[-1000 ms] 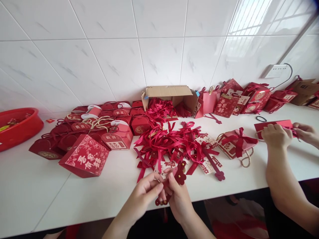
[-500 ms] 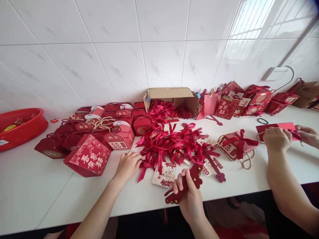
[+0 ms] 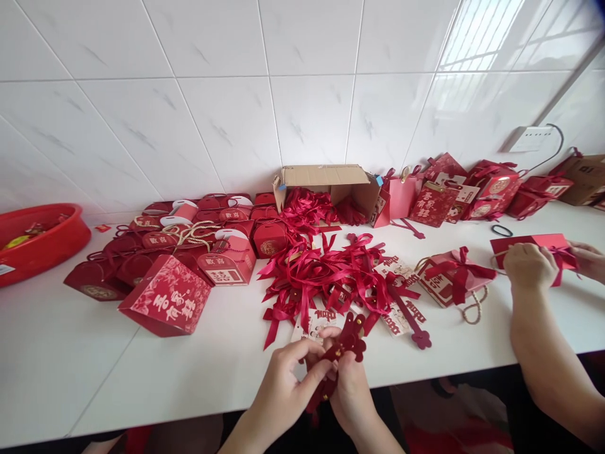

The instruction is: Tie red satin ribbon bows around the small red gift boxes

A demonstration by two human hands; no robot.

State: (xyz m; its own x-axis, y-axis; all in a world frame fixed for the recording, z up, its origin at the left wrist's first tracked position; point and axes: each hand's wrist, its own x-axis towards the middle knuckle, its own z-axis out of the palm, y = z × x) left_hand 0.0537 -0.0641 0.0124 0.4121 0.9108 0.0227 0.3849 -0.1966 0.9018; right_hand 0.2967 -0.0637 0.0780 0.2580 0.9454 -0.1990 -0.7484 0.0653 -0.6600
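Note:
Dark red straps (image 3: 352, 340) with gold studs are held between my two hands near the table's front edge. My left hand (image 3: 295, 375) pinches them from the left, thumb and fingers closed. Around their lower right side my right hand (image 3: 350, 384) is wrapped. Just beyond lies a heap of red ribbons (image 3: 326, 271), with a printed card (image 3: 302, 328) partly hidden behind my hands. A red box with white characters (image 3: 167, 296) lies to the left.
Red gift boxes (image 3: 231, 255) crowd the left, beside a red basin (image 3: 42, 246). An open carton (image 3: 326, 175) stands by the wall. At right, another person's hands (image 3: 529, 268) hold a red box (image 3: 558, 241) near a ribboned box (image 3: 439, 280).
My left hand has moved right from the ribbon heap's edge to the straps. My right hand has shifted slightly left with them. The other person's ribbon has a fuller bow shape.

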